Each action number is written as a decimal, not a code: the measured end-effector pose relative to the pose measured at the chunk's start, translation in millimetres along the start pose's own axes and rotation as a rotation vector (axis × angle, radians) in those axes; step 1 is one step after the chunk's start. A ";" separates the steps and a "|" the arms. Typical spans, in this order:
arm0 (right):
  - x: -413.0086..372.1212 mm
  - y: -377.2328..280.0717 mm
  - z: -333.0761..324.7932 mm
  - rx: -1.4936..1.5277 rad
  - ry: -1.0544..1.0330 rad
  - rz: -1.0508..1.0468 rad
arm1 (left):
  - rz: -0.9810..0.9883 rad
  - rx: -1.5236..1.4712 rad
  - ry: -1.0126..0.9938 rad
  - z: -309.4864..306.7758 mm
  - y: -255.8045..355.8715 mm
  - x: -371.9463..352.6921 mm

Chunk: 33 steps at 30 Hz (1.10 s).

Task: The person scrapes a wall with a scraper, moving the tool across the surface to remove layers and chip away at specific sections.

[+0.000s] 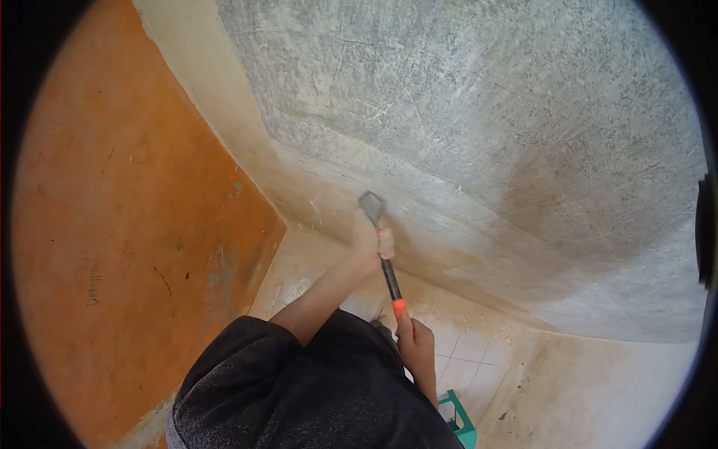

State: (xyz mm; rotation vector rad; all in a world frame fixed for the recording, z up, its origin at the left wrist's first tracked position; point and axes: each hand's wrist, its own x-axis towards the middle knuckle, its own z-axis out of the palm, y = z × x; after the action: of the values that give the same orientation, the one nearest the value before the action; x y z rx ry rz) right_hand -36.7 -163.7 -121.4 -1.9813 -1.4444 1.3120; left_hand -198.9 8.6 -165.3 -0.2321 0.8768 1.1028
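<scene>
My left hand [368, 238] is closed around the upper part of a long-handled scraper [390, 278], just below its grey metal head. Lower down, my right hand [416, 346] grips the end of the same handle, which is black with an orange section. The scraper's head is up against or very close to the lower part of the wall [434, 90]; contact cannot be made out. Both the head and my left hand look slightly blurred. Most of the wall is rough, scraped grey, with a beige painted strip along its left and lower edges.
An orange wall [142, 217] with scuffs and handwriting stands on the left. Below lies a white tiled floor [460, 355] with dust and paint flakes. A green plastic stool [462, 419] is partly visible near my right arm. A pale wall [591, 389] closes off the right.
</scene>
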 end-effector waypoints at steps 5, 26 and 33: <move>10.5 -14.8 8.5 -0.071 -0.002 -0.127 | -0.008 -0.020 -0.084 -23.1 16.0 10.9; 13.2 -37.4 23.1 -0.142 0.003 -0.147 | -0.023 -0.016 -0.138 -37.9 40.6 11.7; -17.4 -26.0 18.1 0.008 0.051 0.136 | -0.194 0.005 -0.034 -5.6 20.6 -12.1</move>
State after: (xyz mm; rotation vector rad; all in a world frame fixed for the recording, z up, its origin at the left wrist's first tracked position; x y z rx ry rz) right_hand -66.9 -172.3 -103.5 -2.1245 -1.2995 1.3100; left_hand -221.3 6.7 -155.2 -0.2878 0.8090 0.9212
